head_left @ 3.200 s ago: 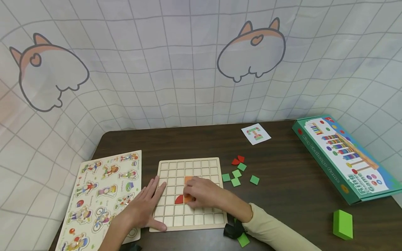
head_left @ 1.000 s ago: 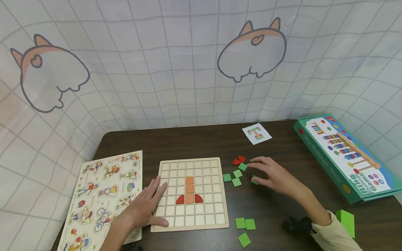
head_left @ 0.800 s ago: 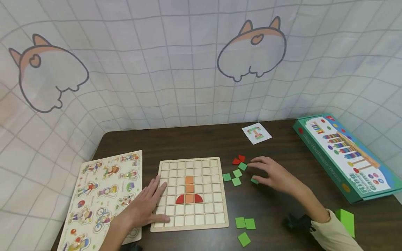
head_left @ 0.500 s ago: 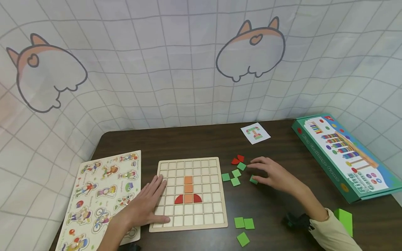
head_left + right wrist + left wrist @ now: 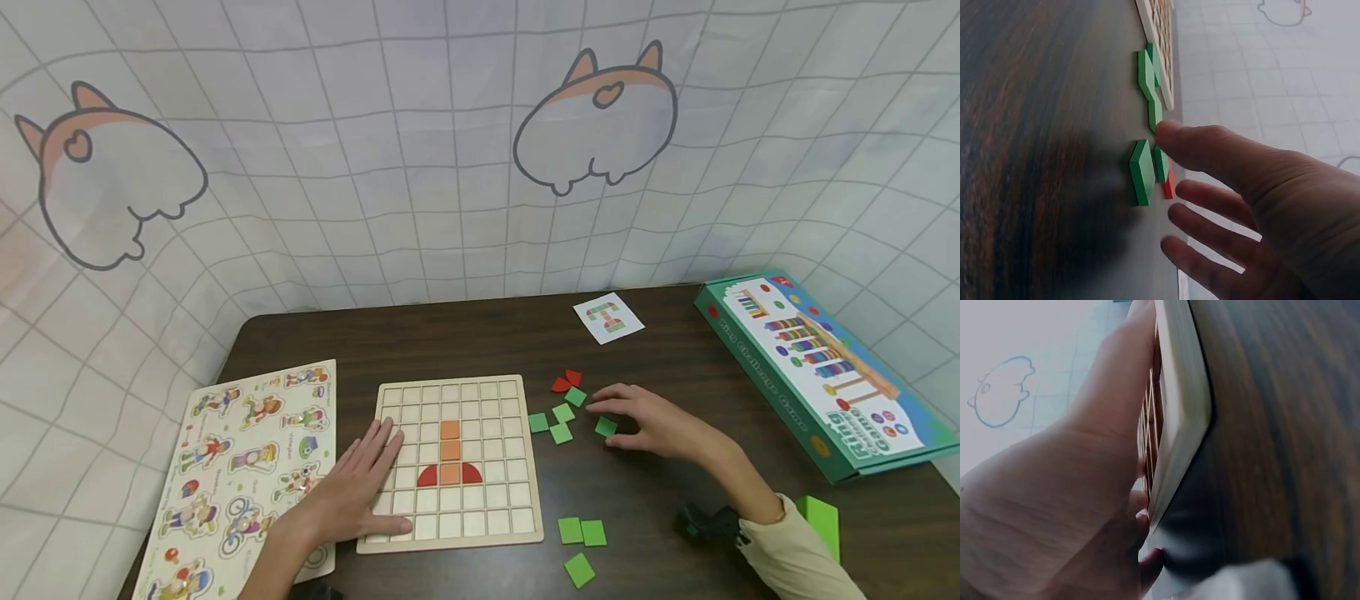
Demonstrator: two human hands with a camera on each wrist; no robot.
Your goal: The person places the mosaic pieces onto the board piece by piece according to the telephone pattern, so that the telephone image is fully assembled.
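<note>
My left hand (image 5: 352,496) lies spread over the left edge of a wooden grid board (image 5: 498,500). On that board sits a column of orange square tiles (image 5: 450,451), with a red quarter-circle tile (image 5: 427,476) on its left and another (image 5: 472,473) on its right at the lower end. My right hand (image 5: 652,423) hovers just above the table, thumb and fingers apart. Beside its thumb lies a green square tile (image 5: 606,427), which the right wrist view shows untouched on the table. More green tiles (image 5: 561,433) and two red pieces (image 5: 560,384) lie left of the fingertips.
Several green tiles (image 5: 579,571) lie near the front. A picture card (image 5: 609,318) rests at the back. On the left is a cartoon puzzle board (image 5: 247,467). A game box (image 5: 810,375) and a green block (image 5: 823,525) stand at the right.
Since the earliest frame my right hand has left the board, where a second red piece now shows, and moved right to the green tiles. Lately its thumb has drawn slightly clear of one tile.
</note>
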